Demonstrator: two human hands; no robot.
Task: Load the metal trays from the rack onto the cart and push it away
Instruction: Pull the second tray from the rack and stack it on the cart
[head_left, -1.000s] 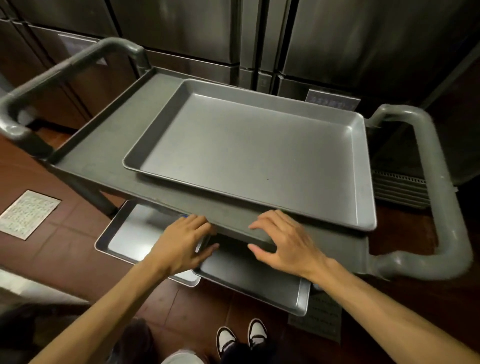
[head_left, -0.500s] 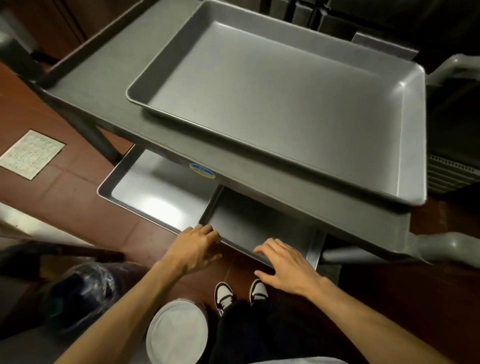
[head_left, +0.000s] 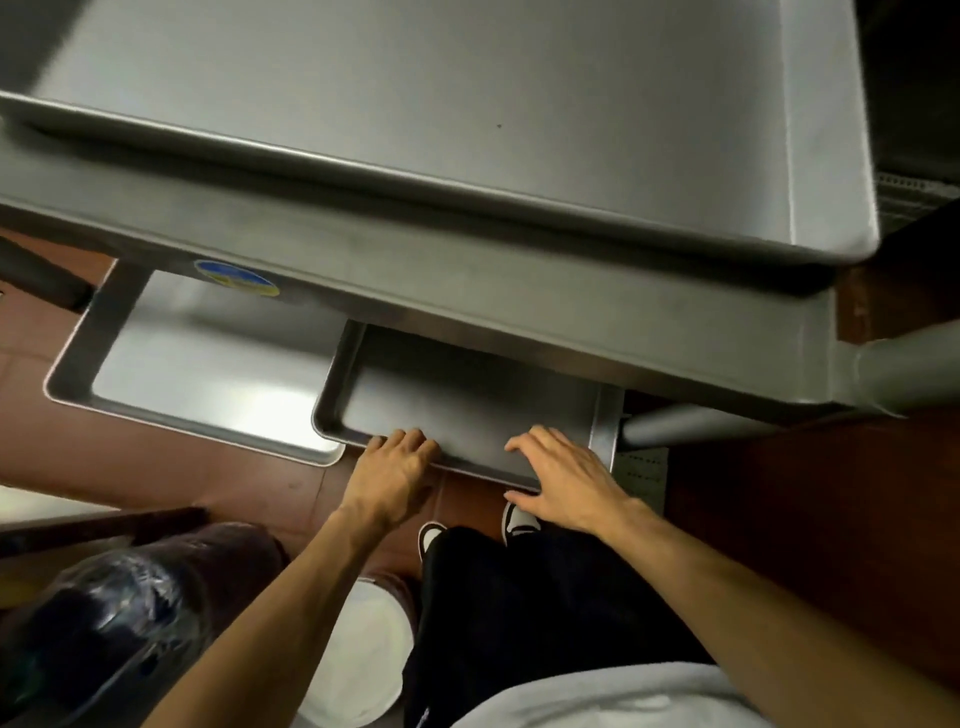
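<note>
Looking down through the head camera, we have both hands on the near rim of the right lower tray (head_left: 467, 405), which sits on the cart's lower shelf beside the left lower tray (head_left: 208, 374). Our left hand (head_left: 392, 475) rests at the tray's near-left part of the rim, fingers (head_left: 410, 441) close together and curled over the edge. Our right hand (head_left: 563, 483) lies flat over the rim near the right corner, fingers (head_left: 530, 441) slightly spread and reaching into the pan. Neither hand seems to pinch the metal; we judge they are pressing or steadying it. Above, a large top tray (head_left: 467, 104) fills the cart's upper shelf (head_left: 519, 291), its right corner hanging past the shelf edge. Both lower trays jut out toward us beyond the upper shelf.

Risks, as we judge them: the lower trays overlap at their meeting edges, so a push could ride one over the other or jam them. A hard shove may skew the tray. The overhanging top tray could slide off once the cart (head_left: 904, 364) rolls. Our shoes (head_left: 431, 535) stand close beneath the rim.
</note>
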